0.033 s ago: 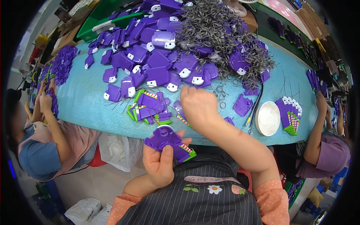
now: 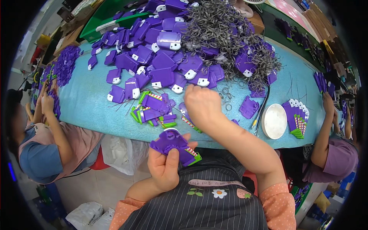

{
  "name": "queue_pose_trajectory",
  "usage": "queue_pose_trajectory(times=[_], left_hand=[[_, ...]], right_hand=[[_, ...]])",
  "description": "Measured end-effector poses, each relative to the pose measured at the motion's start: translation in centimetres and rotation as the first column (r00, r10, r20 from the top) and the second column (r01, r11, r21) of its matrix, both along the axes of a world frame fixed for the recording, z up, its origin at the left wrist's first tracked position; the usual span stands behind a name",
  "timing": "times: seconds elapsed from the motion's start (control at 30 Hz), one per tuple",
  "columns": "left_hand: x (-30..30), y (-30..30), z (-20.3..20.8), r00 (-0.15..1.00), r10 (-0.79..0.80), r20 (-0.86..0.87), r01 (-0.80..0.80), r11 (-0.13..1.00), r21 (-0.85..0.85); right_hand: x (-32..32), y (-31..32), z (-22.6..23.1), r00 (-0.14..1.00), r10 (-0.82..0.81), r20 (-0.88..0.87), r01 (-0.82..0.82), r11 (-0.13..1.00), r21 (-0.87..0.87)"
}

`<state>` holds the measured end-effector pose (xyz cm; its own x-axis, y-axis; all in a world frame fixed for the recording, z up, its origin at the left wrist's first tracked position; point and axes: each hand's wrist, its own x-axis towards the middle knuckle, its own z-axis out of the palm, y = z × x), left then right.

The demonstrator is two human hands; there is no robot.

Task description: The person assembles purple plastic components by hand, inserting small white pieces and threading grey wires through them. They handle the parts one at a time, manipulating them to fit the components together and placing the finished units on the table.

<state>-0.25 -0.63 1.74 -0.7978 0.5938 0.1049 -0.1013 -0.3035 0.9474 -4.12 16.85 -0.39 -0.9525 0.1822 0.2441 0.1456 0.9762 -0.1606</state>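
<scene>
In my left hand (image 2: 165, 168), held low in front of my apron, is a purple plastic housing (image 2: 170, 141) with a green end and a red-and-white striped edge. Thumb and fingers pinch it, its moulded inner side facing up. Over the table, my right hand (image 2: 203, 101) is closed with its knuckles up; whatever the fingertips grip is hidden. Just under that hand lies another purple piece with a striped edge (image 2: 188, 119). To its left is a small heap of purple and green housings (image 2: 155, 107). Purple covers with white corners (image 2: 163, 76) spread beyond the right hand.
A tangled mound of grey wire-like rings (image 2: 226, 38) covers the back of the blue table (image 2: 96, 124). Right of me stand a white bowl (image 2: 274, 122), a dark cable (image 2: 264, 103) and a fanned row of purple-green pieces (image 2: 297, 119). People work at both sides; a green crate (image 2: 92, 32) sits back left.
</scene>
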Motion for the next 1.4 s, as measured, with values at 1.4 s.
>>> queue_pose_trajectory(times=[1.4], left_hand=[[2.2, 4.3, 2.0, 0.714, -0.6, 0.36, 0.654, 0.755, -0.038]], right_hand=[[18.6, 2.6, 3.6, 0.978, -0.169, -0.126, -0.128, -0.002, -0.992]])
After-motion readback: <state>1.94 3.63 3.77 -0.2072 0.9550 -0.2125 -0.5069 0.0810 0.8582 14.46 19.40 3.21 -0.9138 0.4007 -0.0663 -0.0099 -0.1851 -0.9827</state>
